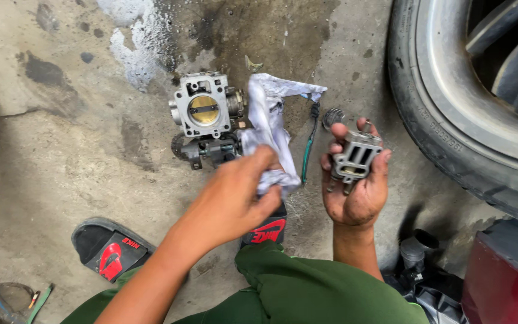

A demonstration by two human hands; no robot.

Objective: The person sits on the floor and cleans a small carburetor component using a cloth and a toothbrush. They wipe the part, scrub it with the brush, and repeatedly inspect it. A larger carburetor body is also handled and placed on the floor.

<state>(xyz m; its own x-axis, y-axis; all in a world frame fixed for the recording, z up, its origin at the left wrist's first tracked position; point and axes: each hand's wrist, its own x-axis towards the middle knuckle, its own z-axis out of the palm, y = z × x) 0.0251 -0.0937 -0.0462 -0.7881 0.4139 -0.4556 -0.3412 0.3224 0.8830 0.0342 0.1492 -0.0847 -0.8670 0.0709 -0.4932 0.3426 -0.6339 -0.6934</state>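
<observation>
In the head view, at frame centre, the left hand (pixel 235 195) has its fingers closed on a crumpled white cloth rag (pixel 269 123); just right of it, the right hand (pixel 355 180) grips a small grey metal valve housing (pixel 355 157). A grey aluminium throttle body with a brass plate (pixel 205 111) lies on the stained concrete floor (pixel 61 150) — grit could get in. No containers show.
</observation>
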